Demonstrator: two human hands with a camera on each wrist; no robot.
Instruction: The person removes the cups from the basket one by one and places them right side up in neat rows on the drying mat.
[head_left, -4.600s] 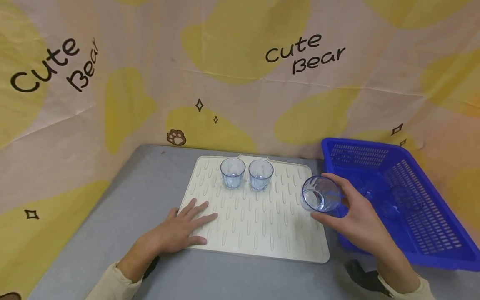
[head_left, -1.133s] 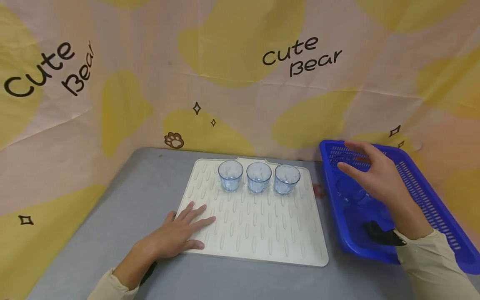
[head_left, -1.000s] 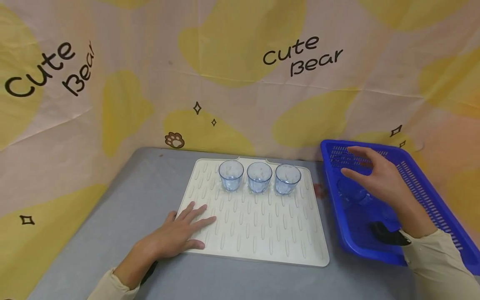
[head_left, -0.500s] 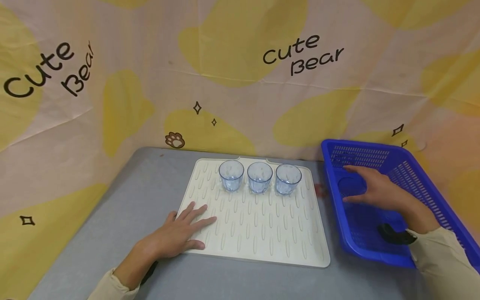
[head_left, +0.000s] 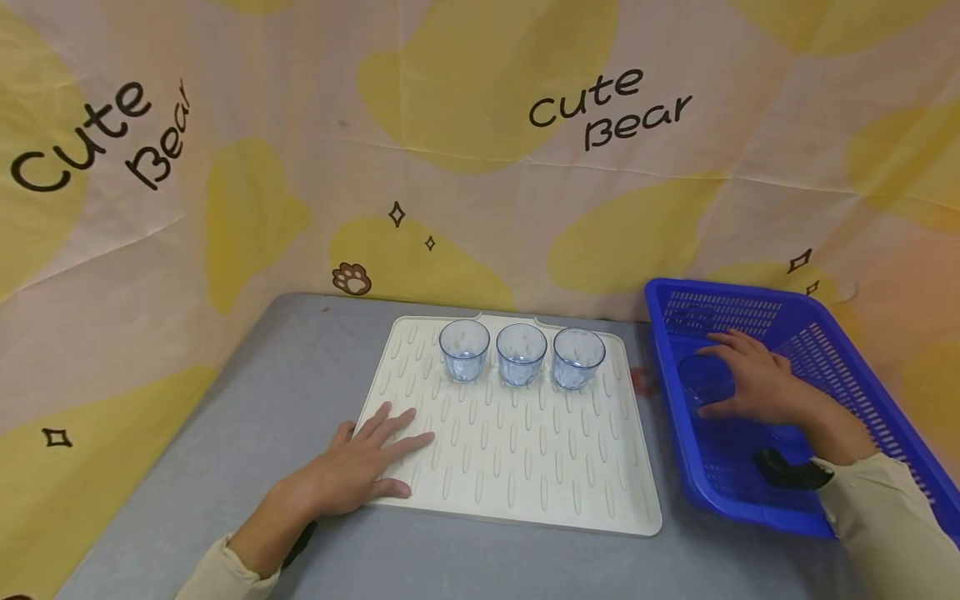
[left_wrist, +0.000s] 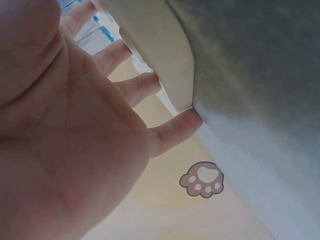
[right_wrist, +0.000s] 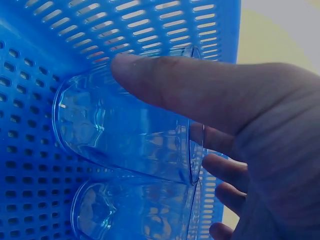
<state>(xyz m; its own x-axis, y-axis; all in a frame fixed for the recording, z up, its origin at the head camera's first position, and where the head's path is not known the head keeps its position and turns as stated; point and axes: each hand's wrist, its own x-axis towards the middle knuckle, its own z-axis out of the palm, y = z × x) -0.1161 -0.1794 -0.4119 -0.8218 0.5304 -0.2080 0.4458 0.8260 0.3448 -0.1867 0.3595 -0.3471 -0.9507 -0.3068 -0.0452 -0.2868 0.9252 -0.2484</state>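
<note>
My right hand (head_left: 765, 387) reaches into the blue plastic basket (head_left: 750, 521), thumb and fingers on opposite sides of a clear bluish glass tumbler (right_wrist: 130, 115). In the right wrist view the thumb lies along its side and the fingers curl behind its rim. A second tumbler (right_wrist: 145, 212) stands beside it. Three similar tumblers, the left (head_left: 463, 354), middle (head_left: 521, 358) and right (head_left: 577, 362), form an upright row on the cream ridged draining mat (head_left: 517, 458). With spread fingers my left hand (head_left: 348, 471) rests on the mat's left edge; in the left wrist view its fingertips touch that edge.
The grey tabletop (head_left: 247, 450) extends around the mat. A printed pink-and-yellow cloth (head_left: 465, 167) hangs along the back and left. The basket's raised slotted wall runs close to the mat's right side. A small reddish spot (head_left: 642, 381) shows between them.
The right hand released the third tumbler at the right end of the row, moved over the basket, then lowered inside and closed round another tumbler. The left hand stayed on the mat.
</note>
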